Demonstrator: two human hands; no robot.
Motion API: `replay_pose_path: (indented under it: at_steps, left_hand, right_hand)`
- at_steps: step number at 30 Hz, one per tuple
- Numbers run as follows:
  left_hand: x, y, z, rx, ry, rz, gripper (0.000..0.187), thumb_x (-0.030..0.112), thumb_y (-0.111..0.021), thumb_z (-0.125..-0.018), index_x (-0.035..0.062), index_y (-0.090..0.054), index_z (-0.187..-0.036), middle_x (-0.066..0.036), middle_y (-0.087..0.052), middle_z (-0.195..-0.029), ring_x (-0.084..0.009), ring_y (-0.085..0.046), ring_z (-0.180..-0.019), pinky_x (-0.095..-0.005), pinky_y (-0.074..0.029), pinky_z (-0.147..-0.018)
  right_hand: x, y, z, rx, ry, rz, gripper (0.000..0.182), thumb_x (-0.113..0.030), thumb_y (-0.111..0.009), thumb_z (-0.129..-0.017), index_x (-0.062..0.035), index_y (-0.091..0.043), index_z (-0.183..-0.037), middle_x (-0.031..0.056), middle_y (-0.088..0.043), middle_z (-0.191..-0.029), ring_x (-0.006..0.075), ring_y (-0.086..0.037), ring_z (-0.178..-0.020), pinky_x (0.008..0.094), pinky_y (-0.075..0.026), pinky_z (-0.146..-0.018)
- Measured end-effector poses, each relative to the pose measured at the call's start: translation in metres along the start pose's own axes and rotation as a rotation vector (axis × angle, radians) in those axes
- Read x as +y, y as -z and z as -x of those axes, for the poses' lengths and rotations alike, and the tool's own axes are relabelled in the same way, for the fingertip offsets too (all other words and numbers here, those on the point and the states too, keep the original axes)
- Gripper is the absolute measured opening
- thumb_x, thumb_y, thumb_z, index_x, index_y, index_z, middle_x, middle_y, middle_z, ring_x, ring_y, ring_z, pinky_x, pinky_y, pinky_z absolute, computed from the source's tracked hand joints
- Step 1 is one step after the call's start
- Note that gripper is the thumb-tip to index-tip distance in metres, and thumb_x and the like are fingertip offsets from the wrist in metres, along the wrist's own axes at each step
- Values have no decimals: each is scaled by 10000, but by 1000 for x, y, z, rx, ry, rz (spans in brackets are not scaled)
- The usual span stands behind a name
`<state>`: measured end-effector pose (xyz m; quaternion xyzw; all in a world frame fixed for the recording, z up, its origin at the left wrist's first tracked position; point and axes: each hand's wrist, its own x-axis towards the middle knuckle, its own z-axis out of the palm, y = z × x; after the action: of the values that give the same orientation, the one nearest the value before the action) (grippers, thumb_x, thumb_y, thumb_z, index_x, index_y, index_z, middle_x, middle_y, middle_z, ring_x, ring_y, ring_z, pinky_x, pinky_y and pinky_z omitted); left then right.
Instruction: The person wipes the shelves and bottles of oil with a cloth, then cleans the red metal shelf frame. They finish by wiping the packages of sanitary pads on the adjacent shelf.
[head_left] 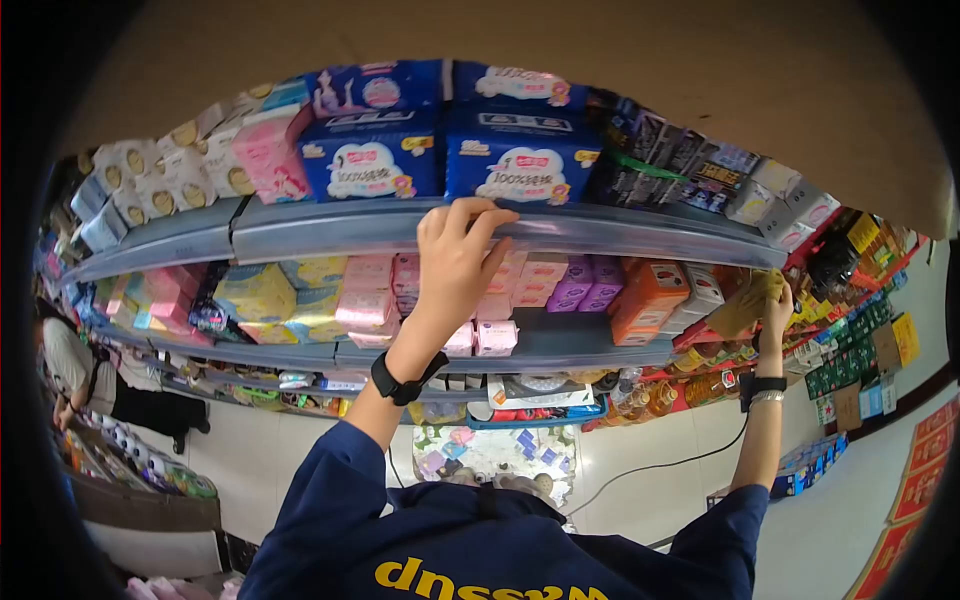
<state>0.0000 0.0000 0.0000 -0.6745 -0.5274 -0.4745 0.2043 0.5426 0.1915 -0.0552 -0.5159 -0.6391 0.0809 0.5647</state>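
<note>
Bunched olive cloth (pixel 738 310) held in the right hand (pixel 776 302), at the right end of the upper shelf's clear edge strip (pixel 340 232). Touching that strip farther left with the left hand (pixel 462 238), half open, fingers bent and thumb apart. Just above it, blue packs (pixel 370 165) standing in the row; below, on the lower shelf (pixel 560 328), pink packs (pixel 368 305), purple packs (pixel 590 285) and orange packs (pixel 650 300).

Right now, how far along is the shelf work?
The upper shelf looks stocked, blue packs included. The right hand holds a cloth near the shelf's right end; the left hand touches its front edge. Nothing shows which stretches are finished, so I can't tell what's left.
</note>
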Motion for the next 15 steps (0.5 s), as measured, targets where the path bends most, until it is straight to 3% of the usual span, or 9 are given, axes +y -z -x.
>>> replay_pose_path:
  at_steps: [2,3,5,8,9,11,14,15]
  left_hand:
    - [5,0,0,17,-43,13,375,72,-668,-648,148,-581,-1004,-32,-520,-984,-231,-467,-927,-369,-321,-809]
    - [3,-2,7,43,-16,17,375,72,-668,-648,148,-581,-1004,-32,-520,-984,-231,-467,-927,-369,-321,-809]
    - [3,2,6,72,-73,41,377,61,-663,-650,124,-573,-1011,-38,-514,-997,-239,-467,-940,-377,-335,-819]
    - [15,13,14,95,-69,47,410,80,-659,-642,102,-549,-1037,-76,-500,-1023,-274,-460,-972,-405,-349,-838]
    - [20,16,19,103,-77,30,413,91,-655,-640,93,-540,-1037,-91,-492,-1018,-282,-458,-972,-417,-354,-844]
    - [26,22,41,88,-101,-9,438,100,-650,-647,83,-525,-1066,-110,-477,-1057,-298,-447,-1019,-448,-342,-890]
    - [37,21,89,-225,112,375,468,155,-651,-691,48,-490,-1118,-141,-461,-1116,-311,-438,-1071,-422,-341,-928]
    - [42,17,108,-333,232,483,495,180,-653,-712,29,-468,-1146,-154,-456,-1139,-319,-430,-1089,-407,-339,-932]
  right_hand:
    - [-23,-19,31,38,-102,-280,283,-39,-442,-859,-27,-527,-1128,67,-586,-1030,138,-568,-890,251,-453,-792]
    - [-58,-28,35,16,-74,-267,283,-39,-442,-859,-27,-527,-1128,67,-586,-1030,138,-568,-890,251,-453,-792]
    - [-114,-62,71,-36,-202,-526,270,-63,-435,-873,-16,-528,-1122,67,-584,-1033,133,-561,-900,253,-451,-792]
    - [-143,-101,114,-163,-99,-489,274,-140,-445,-903,-14,-519,-1135,69,-581,-1043,146,-558,-929,266,-453,-802]
    - [-152,-115,131,-149,-197,-555,252,-102,-484,-885,1,-524,-1112,56,-583,-1010,126,-546,-888,252,-441,-776]
    - [-145,-140,169,-183,-308,-664,297,-91,-477,-888,3,-483,-1170,69,-538,-1096,140,-518,-956,254,-427,-820]
    - [-185,-171,240,-171,-670,-901,346,-29,-428,-885,-1,-416,-1230,96,-504,-1160,190,-508,-1037,292,-420,-887]
    - [-166,-185,267,-234,-698,-807,397,-48,-442,-880,-8,-361,-1266,108,-467,-1212,214,-492,-1078,317,-416,-912]
